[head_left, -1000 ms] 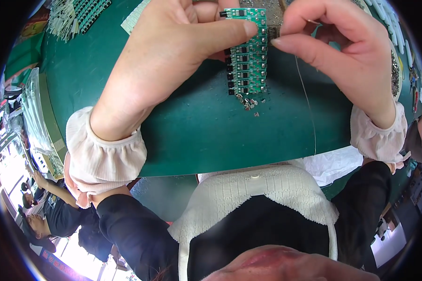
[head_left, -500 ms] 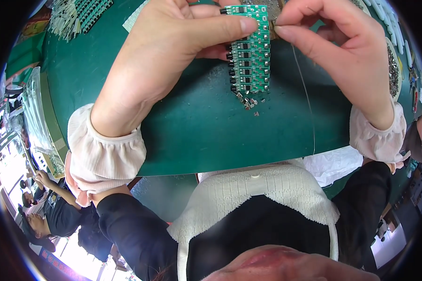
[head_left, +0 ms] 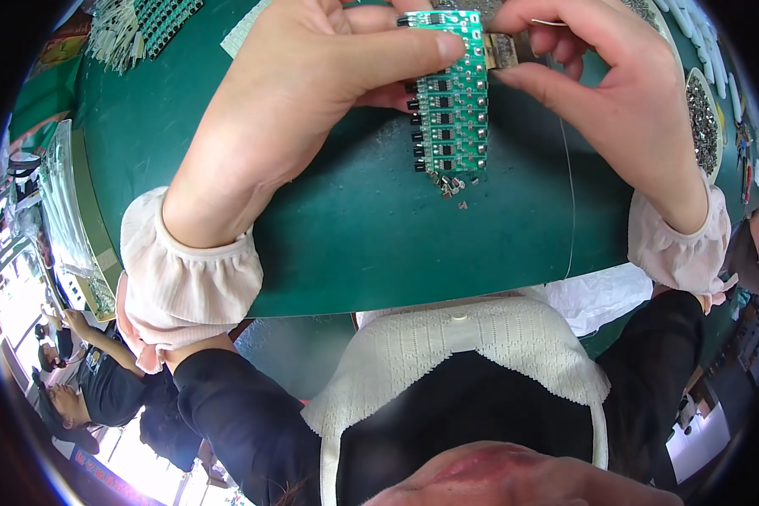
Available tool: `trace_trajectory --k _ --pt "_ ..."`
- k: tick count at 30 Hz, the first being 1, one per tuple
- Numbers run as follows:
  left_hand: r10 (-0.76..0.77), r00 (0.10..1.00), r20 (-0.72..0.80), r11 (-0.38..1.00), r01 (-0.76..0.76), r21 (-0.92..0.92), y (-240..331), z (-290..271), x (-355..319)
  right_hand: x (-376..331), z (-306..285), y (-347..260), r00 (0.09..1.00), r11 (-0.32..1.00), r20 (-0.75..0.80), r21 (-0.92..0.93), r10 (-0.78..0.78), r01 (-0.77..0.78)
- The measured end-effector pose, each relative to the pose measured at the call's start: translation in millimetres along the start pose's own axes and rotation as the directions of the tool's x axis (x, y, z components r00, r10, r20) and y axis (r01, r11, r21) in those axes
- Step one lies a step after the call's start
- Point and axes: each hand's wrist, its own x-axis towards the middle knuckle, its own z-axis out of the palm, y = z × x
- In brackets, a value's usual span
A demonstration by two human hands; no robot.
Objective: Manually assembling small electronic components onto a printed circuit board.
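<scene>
My left hand (head_left: 312,76) grips a panel of joined green circuit boards (head_left: 455,126), thumb on top and fingers beneath. Black components line the panel's left edge, and solder-like silver dots run down the right. My right hand (head_left: 599,93) is just right of the panel, its thumb and forefinger apart. A thin silvery wire (head_left: 572,194) runs through its curled fingers and trails down toward the table's near edge. Between the right thumb and forefinger shows a worn brownish metal block (head_left: 502,52), close to the panel's right edge. Small metal pieces (head_left: 452,184) lie below the panel.
The green table (head_left: 379,253) bears another batch of circuit boards with pale wires (head_left: 148,29) at the far left. A container of small metal parts (head_left: 702,118) stands on the right, near white tubes (head_left: 700,42). Another person (head_left: 101,379) is off to the left.
My right thumb and forefinger have parted from their pinch, uncovering the brownish block. The trailing wire has shifted slightly right; the panel has moved down only a little.
</scene>
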Motion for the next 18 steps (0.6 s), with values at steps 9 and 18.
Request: trace_trajectory --k 9,18 --pt "0.067 0.997 0.04 0.997 -0.068 0.035 -12.3 -1.2 17.0 -5.2 -1.4 9.5 0.937 0.944 -0.118 -0.055 -0.329 0.325" --pt "0.037 0.999 0.014 0.991 -0.039 0.124 2.2 8.2 2.7 -5.6 -1.8 14.7 0.948 0.946 -0.101 0.09 -0.302 0.311"
